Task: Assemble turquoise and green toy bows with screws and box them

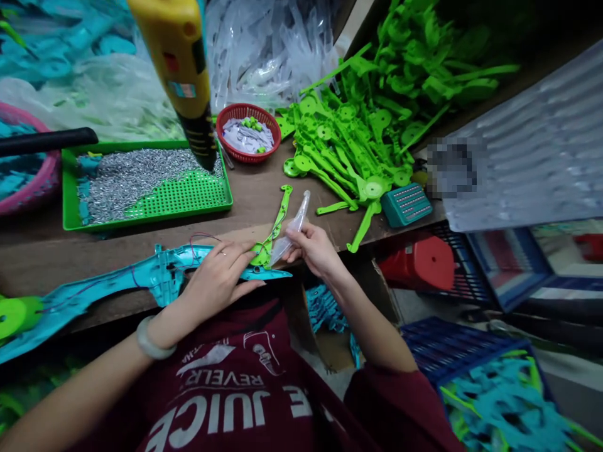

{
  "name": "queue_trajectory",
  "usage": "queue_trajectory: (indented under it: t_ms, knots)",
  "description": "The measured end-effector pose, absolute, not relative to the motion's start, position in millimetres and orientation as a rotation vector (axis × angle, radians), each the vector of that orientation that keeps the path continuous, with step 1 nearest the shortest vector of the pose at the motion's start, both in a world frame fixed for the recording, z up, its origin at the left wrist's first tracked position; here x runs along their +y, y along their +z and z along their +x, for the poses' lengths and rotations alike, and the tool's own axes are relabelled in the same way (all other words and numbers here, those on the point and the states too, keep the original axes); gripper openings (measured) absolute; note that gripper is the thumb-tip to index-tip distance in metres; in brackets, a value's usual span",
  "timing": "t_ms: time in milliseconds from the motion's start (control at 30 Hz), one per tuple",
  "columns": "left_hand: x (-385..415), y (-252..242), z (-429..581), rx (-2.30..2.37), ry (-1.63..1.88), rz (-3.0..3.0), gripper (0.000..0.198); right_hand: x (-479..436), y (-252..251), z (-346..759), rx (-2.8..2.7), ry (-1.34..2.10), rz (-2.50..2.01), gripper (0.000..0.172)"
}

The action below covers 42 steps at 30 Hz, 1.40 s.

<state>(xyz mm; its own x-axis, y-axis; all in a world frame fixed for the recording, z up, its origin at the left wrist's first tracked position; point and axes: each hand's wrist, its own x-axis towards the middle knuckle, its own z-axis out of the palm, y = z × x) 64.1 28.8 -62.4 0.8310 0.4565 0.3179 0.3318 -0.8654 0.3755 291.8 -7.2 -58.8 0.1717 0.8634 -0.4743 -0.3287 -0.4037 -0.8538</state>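
Along the near edge of the surface [257, 191], a long blue plastic part [108, 285] is laid from the far left toward the middle. Beyond it, the room is closed off by a green tray [183, 194] of screws, above which a yellow screwdriver [181, 75] is hung. The left hand [221, 273] is laid palm down across the blue part, its fingers close together, the thumb apart; whether the part is gripped cannot be told. At those fingertips, a thin green piece [277, 223] is stood over the blue part's right end, pointing far. A clear plastic piece [298, 216] is pinched between the right hand's [313, 248] thumb and fingers, just right of it. A strip of bare surface is left behind, bounded by a red basket [249, 157] and, farther right, a green pile [339, 138].
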Motion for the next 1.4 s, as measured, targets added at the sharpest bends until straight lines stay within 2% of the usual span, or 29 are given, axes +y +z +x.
queue_trajectory:
  t_ms: [167, 633, 700, 833, 900, 967, 1100, 1233, 1400]
  knots:
    - [30, -63, 64, 0.556, 0.564, 2.717, 0.031, -7, -61, 292, -0.566, 1.430, -1.479, 0.051]
    - [30, -66, 67, 0.528, 0.611, 2.814, 0.033, 0, -59, 290, -0.730, 1.470, -1.752, 0.045]
    - [30, -66, 68, 0.533, 0.601, 2.828, 0.032, -2, -60, 290, -0.804, 1.369, -1.848, 0.042]
    - [30, -67, 68, 0.533, 0.594, 2.841, 0.031, -8, -66, 292, -1.125, 0.747, -1.982, 0.044]
    - [30, -69, 67, 0.519, 0.611, 2.844, 0.033, -9, -70, 291, -1.219, 0.573, -1.959, 0.045]
    - [31, -72, 67, 0.516, 0.639, 2.836, 0.033, -7, -74, 290, -1.148, 0.582, -1.932, 0.050]
    - [31, -73, 67, 0.524, 0.682, 2.831, 0.032, 6, -83, 286, -0.908, 0.781, -1.848, 0.073]
    - [30, -73, 67, 0.525, 0.685, 2.833, 0.031, 11, -87, 282, -1.021, 0.730, -1.864, 0.059]
    - [29, -73, 67, 0.549, 0.673, 2.813, 0.030, 7, -79, 282, -1.357, 0.502, -2.095, 0.052]
